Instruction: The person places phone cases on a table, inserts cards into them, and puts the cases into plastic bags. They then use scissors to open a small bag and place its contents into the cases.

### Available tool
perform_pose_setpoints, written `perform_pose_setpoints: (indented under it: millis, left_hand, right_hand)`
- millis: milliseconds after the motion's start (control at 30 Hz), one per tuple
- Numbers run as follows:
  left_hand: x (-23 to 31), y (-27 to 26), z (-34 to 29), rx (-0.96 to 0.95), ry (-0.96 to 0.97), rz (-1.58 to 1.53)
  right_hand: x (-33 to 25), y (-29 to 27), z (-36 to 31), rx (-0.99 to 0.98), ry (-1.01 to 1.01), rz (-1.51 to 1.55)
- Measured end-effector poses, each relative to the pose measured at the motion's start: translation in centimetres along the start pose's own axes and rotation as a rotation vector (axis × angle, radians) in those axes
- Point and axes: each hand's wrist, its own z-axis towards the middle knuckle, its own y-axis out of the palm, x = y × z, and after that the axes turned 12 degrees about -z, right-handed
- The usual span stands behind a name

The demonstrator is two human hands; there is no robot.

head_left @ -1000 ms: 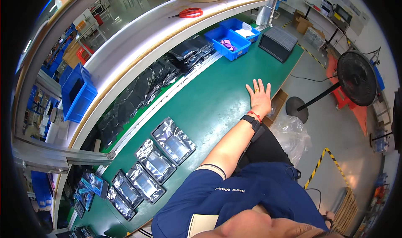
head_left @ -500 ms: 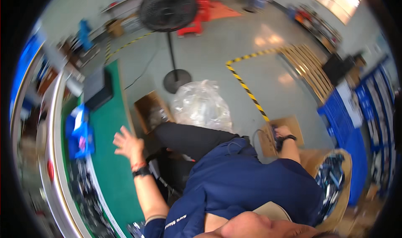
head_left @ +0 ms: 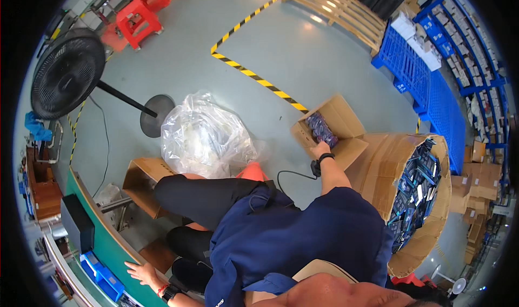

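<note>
My left hand (head_left: pixel 141 274) lies palm down with fingers spread at the edge of the green workbench (head_left: pixel 116 239). Nothing is in it. My right arm stretches out to the right, and my right hand (head_left: pixel 323 148) reaches into an open cardboard box (head_left: pixel 346 120) on the floor. Its fingers close on the near end of a dark purple bundle (head_left: pixel 320 127) lying inside; the fingertips are partly hidden. What the bundle consists of I cannot make out. A black cable runs from near the box toward my lap.
A large cardboard drum (head_left: pixel 373 155) full of flat dark pieces stands right. Clear plastic bags (head_left: pixel 203 137), another open box (head_left: pixel 143 180) and a black pedestal fan (head_left: pixel 67 74) are ahead and left. Blue pallets (head_left: pixel 403 64) and a wooden pallet (head_left: pixel 335 4) lie farther off. A blue bin (head_left: pixel 102 277) sits on the bench.
My view has swung right, so the fan and bench appear farther left. My left hand, raised over the bench before, is now down at its edge. My right hand stays at the box.
</note>
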Motion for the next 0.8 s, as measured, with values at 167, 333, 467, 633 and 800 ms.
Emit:
perform_pose_setpoints:
  millis: [167, 333, 467, 633, 800]
  left_hand:
    - [0.5, -0.5, 0.0, -0.008, -0.016, 0.036]
    - [-2.9, 0.4, 2.0, 0.056, 0.077, 0.05]
    - [-5.1, 0.3, 2.9, 0.062, 0.129, 0.056]
    - [-3.7, 0.2, 2.4, 0.046, 0.171, 0.057]
    - [-4.7, 0.2, 2.8, 0.04, 0.13, 0.012]
  right_hand:
    - [-3.0, 3.2, 3.5, -0.045, -0.066, -0.144]
    - [-5.7, 6.7, 3.9, 0.056, -0.11, -0.326]
    - [-8.4, 7.1, 2.0, 0.075, -0.244, -0.259]
    - [-13.3, 11.2, -3.3, 0.174, -0.507, -0.115]
    - [-16.5, 13.1, -8.8, -0.008, -0.818, -0.112]
